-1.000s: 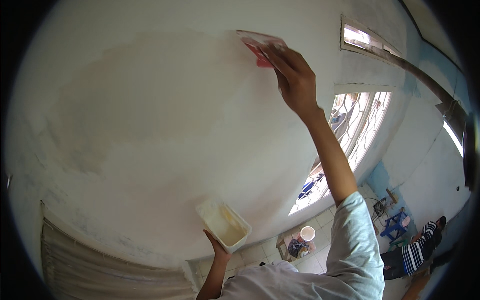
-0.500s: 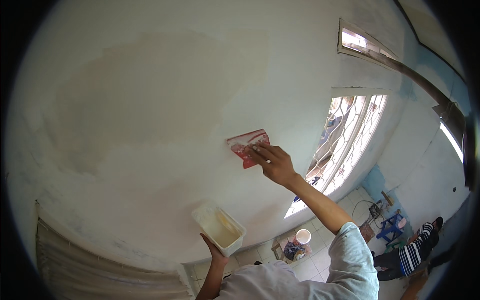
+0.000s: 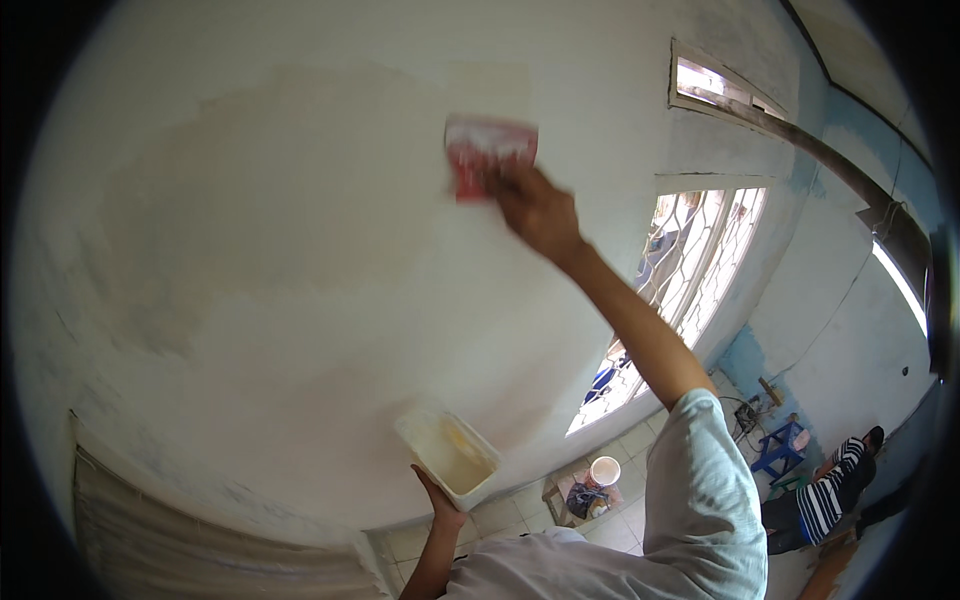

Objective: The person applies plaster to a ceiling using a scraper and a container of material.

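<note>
My right hand (image 3: 540, 212), arm stretched up, is closed on a red putty scraper (image 3: 485, 158) smeared with white filler. The scraper's wide edge is at the pale wall (image 3: 560, 90), beside a large darker beige patch (image 3: 330, 190); motion blurs it. Low at the centre, my left hand (image 3: 442, 497) grips the near edge of a whitish rectangular tub (image 3: 448, 455). Cream-coloured paste coats the tub's inside. My left fingers are partly hidden by the tub.
A barred window (image 3: 690, 260) is at the right, below a small vent opening (image 3: 725, 88). On the tiled floor, a white bucket (image 3: 604, 471) stands on a low wooden stool. A person in a striped shirt (image 3: 825, 500) is near a blue stool (image 3: 780, 450). A curtain (image 3: 190, 530) hangs lower left.
My right hand and the scraper have moved upward along the wall, the arm reaching higher. The tub in my left hand has shifted slightly right.
</note>
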Available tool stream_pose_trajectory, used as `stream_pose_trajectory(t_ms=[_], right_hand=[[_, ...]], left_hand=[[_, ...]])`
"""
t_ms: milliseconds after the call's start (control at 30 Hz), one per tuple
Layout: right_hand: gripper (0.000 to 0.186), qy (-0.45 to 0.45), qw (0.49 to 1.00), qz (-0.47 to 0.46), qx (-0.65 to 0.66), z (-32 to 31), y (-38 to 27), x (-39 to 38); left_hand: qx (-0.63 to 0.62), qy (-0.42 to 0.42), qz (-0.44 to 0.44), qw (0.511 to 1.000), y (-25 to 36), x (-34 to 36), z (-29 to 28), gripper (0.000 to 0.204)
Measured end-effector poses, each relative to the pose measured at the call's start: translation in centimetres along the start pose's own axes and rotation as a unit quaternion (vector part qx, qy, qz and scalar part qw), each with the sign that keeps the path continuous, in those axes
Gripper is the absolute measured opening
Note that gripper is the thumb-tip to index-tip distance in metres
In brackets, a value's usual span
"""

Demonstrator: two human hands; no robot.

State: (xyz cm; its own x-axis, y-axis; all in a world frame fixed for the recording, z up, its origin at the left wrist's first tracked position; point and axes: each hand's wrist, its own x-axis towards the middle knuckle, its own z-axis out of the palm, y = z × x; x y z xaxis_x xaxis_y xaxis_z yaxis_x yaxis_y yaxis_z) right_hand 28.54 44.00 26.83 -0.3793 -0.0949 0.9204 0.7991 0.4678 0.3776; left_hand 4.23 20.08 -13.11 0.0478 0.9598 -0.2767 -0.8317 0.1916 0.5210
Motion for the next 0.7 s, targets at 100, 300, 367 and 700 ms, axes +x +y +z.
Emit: stream_pose_trajectory(t_ms=[100,300,367,700], right_hand=[[0.024,-0.088,0.995,0.026,0.036,-1.4,-4.9,-7.2],[0.02,-0.233,0.934,0.088,0.255,-7.1,-13.3,-18.2],[0.016,-0.204,0.88,0.242,0.353,-8.1,-15.6,-19.8],[0.022,-0.277,0.529,0.595,0.539,-14.4,-26.2,-14.2]], left_hand=[[-0.006,-0.021,0.038,0.999,0.2,-0.3,0.7,0.088],[-0.049,-0.051,0.049,0.996,0.0,0.8,-1.3,0.084],[-0.041,-0.039,0.064,0.996,0.5,0.9,-1.1,0.084],[-0.048,0.044,0.102,0.993,5.0,-3.2,-2.3,0.097]])
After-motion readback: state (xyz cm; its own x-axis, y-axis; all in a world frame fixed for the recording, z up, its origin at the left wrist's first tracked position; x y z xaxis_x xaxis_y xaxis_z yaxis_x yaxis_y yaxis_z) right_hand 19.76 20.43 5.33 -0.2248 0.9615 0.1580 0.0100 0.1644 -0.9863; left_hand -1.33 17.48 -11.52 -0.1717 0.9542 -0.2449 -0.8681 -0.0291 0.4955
